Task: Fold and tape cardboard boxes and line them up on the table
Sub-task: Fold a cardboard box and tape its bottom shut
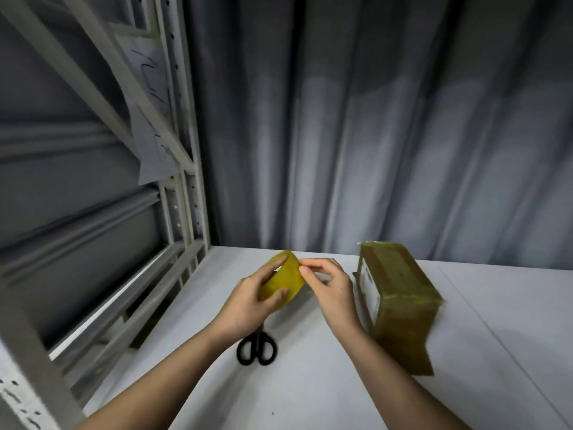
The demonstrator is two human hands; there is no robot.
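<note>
- The left hand (248,301) grips a yellow roll of tape (282,280), fingers curled over its top edge and thumb pressed on the near face, holding it up above the counter (496,336).
- The right hand (331,290) meets the roll at its right edge, thumb and forefinger pinched together there; whether they hold a loose end of tape is too blurred to tell.
- The two hands are close together, both on the roll, with bare forearms reaching in from the bottom of the view.
- A cardboard box (400,302), wrapped all over in brownish-yellow tape, lies on the counter just beside the right hand, its long side running away from the person. A pale label shows on its left face.
- Black-handled scissors (256,349) lie on the counter below the left wrist, handles toward the person, blades hidden under the hand.
- A grey metal shelving rack (186,181) stands to the left of the counter, with a sheet of paper (152,119) bearing handwriting hung on it.
- A grey pleated curtain (372,119) hangs behind the counter.
</note>
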